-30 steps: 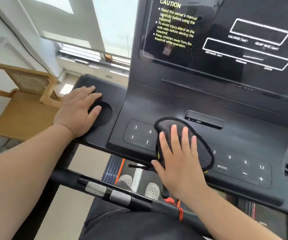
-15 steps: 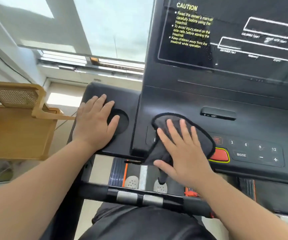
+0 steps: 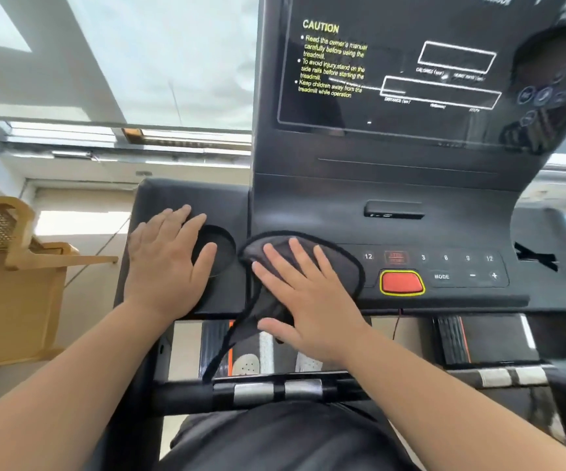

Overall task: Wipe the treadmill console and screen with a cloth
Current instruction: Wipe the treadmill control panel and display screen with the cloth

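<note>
the cloth (image 3: 312,260) looks soft dark fabric with a stitched edge. the console (image 3: 444,232) is matt black plastic, the screen (image 3: 410,69) glossy and reflective. the handlebar (image 3: 274,390) carries brushed metal plates.

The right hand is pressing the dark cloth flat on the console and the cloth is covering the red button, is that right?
Not quite. In the head view the right hand does press the dark cloth flat on the console, but the red button is uncovered, just right of the cloth.

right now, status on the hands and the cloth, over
Right hand flat on cloth, left end of keypad. Left hand open, braced beside cup holder. Cloth tail hangs off console edge. Red button just right of cloth; screen unwiped.
</note>
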`<state>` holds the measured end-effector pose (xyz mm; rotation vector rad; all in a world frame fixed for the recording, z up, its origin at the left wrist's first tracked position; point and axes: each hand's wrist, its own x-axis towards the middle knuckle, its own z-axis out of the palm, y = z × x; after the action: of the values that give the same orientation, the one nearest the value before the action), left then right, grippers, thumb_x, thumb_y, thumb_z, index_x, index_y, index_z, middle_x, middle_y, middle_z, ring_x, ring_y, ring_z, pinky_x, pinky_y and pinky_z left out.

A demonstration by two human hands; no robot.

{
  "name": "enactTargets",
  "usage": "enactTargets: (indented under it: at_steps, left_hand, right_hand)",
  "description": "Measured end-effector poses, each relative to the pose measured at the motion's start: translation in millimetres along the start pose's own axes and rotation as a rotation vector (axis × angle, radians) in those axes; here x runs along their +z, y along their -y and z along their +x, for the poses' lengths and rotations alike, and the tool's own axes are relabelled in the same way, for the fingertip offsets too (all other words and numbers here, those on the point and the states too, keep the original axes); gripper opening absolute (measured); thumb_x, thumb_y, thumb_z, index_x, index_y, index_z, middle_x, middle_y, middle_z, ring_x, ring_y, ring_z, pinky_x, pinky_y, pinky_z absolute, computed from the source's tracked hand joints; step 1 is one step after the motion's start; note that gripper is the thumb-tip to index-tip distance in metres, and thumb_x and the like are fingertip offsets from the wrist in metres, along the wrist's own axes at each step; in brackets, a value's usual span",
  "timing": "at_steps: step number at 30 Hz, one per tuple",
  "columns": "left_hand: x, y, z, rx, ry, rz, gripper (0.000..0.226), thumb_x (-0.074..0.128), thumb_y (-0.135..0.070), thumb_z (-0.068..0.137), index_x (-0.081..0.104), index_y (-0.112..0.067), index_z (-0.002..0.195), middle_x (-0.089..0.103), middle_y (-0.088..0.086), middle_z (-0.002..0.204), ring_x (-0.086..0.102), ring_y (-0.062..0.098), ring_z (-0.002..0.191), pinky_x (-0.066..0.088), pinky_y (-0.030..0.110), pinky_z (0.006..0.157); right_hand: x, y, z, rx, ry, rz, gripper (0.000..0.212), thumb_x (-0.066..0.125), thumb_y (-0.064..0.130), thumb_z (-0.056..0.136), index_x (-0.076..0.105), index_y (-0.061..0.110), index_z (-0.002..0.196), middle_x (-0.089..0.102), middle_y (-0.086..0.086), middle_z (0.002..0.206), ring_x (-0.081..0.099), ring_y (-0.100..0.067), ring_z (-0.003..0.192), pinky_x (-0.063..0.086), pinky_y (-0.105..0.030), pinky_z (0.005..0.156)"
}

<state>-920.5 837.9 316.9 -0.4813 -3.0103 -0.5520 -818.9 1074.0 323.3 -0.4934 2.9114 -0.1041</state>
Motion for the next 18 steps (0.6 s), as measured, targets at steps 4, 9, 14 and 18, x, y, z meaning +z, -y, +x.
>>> enactTargets:
  at_steps: [4, 9, 14, 18]
  left_hand:
    - [1.7, -0.1, -1.2, 0.055, 0.026, 0.032, 0.058, 0.038, -0.049, 0.094, 0.062, -0.015, 0.134, 0.057, 0.012, 0.142, 0.049, 0.036, 0.133, 0.033, 0.061, 0.111]
    - [-0.5, -1.2, 4.9, 0.017, 0.041, 0.027, 0.055, 0.037, -0.048, 0.094, 0.058, -0.02, 0.136, 0.059, 0.005, 0.139, 0.051, 0.031, 0.13, 0.034, 0.056, 0.11]
    - [-10.1, -12.8, 17.9, 0.01, -0.02, -0.048, 0.051, 0.043, -0.041, 0.094, 0.055, -0.02, 0.138, 0.062, 0.003, 0.133, 0.052, 0.03, 0.123, 0.036, 0.048, 0.103]
    - [-17.4, -27.0, 34.5, 0.013, -0.051, -0.11, 0.05, 0.048, -0.034, 0.092, 0.052, -0.019, 0.14, 0.061, 0.004, 0.134, 0.052, 0.03, 0.124, 0.038, 0.049, 0.103]
  right_hand:
    - [-2.9, -40.8, -15.1, 0.432, -0.012, 0.018, 0.097, 0.005, 0.088, 0.086, 0.007, 0.032, 0.165, -0.005, -0.004, 0.174, -0.009, -0.039, 0.158, 0.001, -0.069, 0.123]
    - [-14.7, -34.6, 12.6, 0.42, -0.003, 0.05, 0.101, 0.002, 0.088, 0.085, 0.002, 0.027, 0.165, -0.013, -0.002, 0.173, -0.014, -0.035, 0.158, -0.002, -0.066, 0.123]
    - [-16.9, -22.2, 54.2, 0.121, -0.069, 0.018, 0.086, 0.022, 0.077, 0.096, 0.01, 0.027, 0.165, -0.008, -0.001, 0.174, -0.014, -0.031, 0.158, -0.004, -0.063, 0.125]
    - [-29.6, -21.3, 92.7, 0.021, -0.16, -0.094, 0.086, 0.025, 0.075, 0.097, 0.007, 0.026, 0.165, -0.008, 0.0, 0.173, -0.015, -0.029, 0.158, -0.013, -0.059, 0.124]
